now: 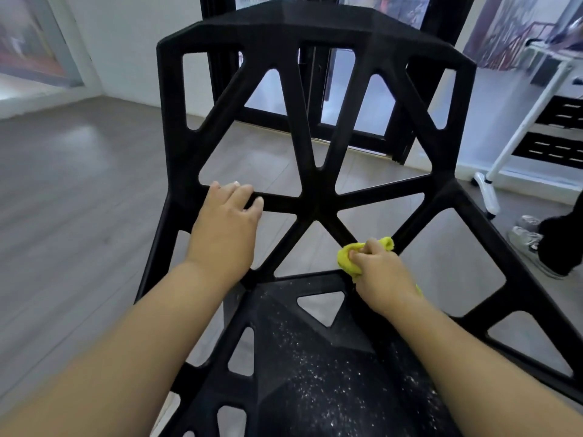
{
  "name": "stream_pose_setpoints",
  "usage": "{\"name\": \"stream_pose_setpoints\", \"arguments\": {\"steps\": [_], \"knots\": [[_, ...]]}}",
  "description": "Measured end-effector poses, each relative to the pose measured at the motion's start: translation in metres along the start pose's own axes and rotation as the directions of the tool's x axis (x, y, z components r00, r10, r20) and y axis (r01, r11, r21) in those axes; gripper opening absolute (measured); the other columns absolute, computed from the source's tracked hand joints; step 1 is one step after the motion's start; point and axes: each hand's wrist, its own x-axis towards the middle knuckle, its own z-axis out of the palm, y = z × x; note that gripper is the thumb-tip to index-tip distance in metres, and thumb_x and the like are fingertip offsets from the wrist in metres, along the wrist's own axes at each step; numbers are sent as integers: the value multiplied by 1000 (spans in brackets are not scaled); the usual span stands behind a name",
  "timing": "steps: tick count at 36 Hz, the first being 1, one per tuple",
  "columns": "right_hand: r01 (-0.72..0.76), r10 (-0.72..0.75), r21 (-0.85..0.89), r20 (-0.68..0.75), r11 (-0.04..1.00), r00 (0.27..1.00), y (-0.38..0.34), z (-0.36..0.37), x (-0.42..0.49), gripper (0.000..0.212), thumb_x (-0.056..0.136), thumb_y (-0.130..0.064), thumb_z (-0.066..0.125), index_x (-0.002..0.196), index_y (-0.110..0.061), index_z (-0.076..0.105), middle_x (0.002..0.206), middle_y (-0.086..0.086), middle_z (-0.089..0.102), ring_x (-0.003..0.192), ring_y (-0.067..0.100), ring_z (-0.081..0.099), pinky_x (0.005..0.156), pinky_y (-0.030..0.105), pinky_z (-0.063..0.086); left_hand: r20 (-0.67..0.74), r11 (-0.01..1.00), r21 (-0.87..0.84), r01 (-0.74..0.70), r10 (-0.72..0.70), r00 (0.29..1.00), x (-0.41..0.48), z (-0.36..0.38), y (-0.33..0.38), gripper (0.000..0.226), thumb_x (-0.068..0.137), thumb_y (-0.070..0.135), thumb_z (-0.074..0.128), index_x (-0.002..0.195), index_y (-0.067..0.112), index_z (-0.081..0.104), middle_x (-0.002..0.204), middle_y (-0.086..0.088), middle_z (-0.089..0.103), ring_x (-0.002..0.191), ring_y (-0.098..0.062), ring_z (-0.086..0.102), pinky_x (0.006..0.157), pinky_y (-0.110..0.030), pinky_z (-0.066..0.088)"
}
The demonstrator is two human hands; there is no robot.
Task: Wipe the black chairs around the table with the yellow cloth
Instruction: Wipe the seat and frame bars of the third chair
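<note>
A black chair [318,203] with an open web of struts fills the middle of the view; its seat, speckled with pale dust, runs toward me at the bottom. My left hand [225,225] grips a horizontal strut on the left of the backrest, fingers curled over it. My right hand [383,274] is closed around a bunched yellow cloth [347,257], pressed against a lower diagonal strut where the backrest meets the seat. Most of the cloth is hidden under my fingers.
Grey wood floor [79,184] spreads out to the left. Behind the chair stands a black-framed glass door [356,121]. A white wheeled stand [504,146] is at the right, and a person's shoes and dark trouser leg [549,244] are at the right edge.
</note>
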Motion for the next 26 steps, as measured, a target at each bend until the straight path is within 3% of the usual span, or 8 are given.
{"name": "stream_pose_setpoints", "arguments": {"steps": [3, 7, 11, 13, 15, 19, 23, 26], "knots": [[-16, 35, 135, -136, 991, 990, -15, -16, 6, 28, 88, -17, 56, 116, -14, 60, 116, 3, 45, 95, 31, 52, 68, 34, 45, 45, 1000, -3, 3, -3, 999, -2, -8, 0, 68, 48, -15, 81, 113, -7, 62, 119, -24, 60, 116, -44, 53, 103, -53, 30], [196, -87, 251, -390, 948, 917, -45, -38, 29, 35, 85, -11, 64, 119, -9, 62, 122, 13, 52, 96, 37, 54, 67, 42, 52, 112, 996, -86, -15, 25, 993, -6, -19, -8, 63, 90, 1, 56, 146, 7, 27, 156, -6, 18, 146, -20, 9, 113, -27, -4], [202, -48, 301, -449, 932, 892, -79, -42, 51, 36, 87, -15, 63, 122, -7, 59, 126, 11, 48, 98, 33, 51, 71, 33, 43, 141, 993, -105, 49, -34, 989, -20, -34, -17, 49, 89, 0, 58, 136, 7, 46, 140, -8, 47, 129, -32, 43, 112, -36, 25], [162, 3, 332, -444, 929, 896, -88, -33, 51, 36, 85, -13, 66, 119, -3, 58, 123, 14, 48, 92, 33, 53, 69, 33, 43, 110, 997, -73, 11, -3, 994, -32, -37, -26, 34, 68, -14, 72, 100, -3, 65, 102, -18, 63, 91, -39, 60, 82, -49, 53], [137, 35, 369, -423, 919, 906, -91, -19, 43, 35, 82, -11, 69, 114, -2, 59, 116, 16, 50, 86, 33, 54, 66, 31, 41, 19, 998, -49, 34, -33, 999, -46, -34, -38, 34, 57, -20, 75, 86, -5, 67, 89, -19, 64, 82, -38, 60, 66, -46, 56], [199, -98, 316, -309, 927, 946, -100, 20, 9, 29, 75, -5, 72, 102, -2, 60, 106, 17, 51, 78, 37, 54, 51, 37, 46, -150, 980, -103, 170, -184, 971, -66, -32, -42, 56, 65, -18, 73, 118, -9, 57, 110, -21, 60, 103, -36, 46, 78, -42, 47], [412, -397, 106, -139, 905, 907, -120, 32, -16, 38, 53, -2, 76, 88, -7, 65, 98, 12, 58, 69, 36, 54, 49, 30, 30, -112, 950, -180, 256, -279, 954, -69, -25, -38, 64, 72, -16, 68, 131, -11, 43, 123, -26, 51, 105, -47, 49, 90, -47, 43], [405, -398, 104, -75, 909, 914, -118, 20, -2, 34, 71, -1, 61, 105, -8, 64, 112, 8, 53, 87, 37, 53, 55, 34, 38, -67, 907, -249, 339, -366, 928, -69, -29, -36, 54, 82, -3, 65, 130, -10, 43, 122, -25, 50, 107, -45, 47, 95, -39, 32]]}}
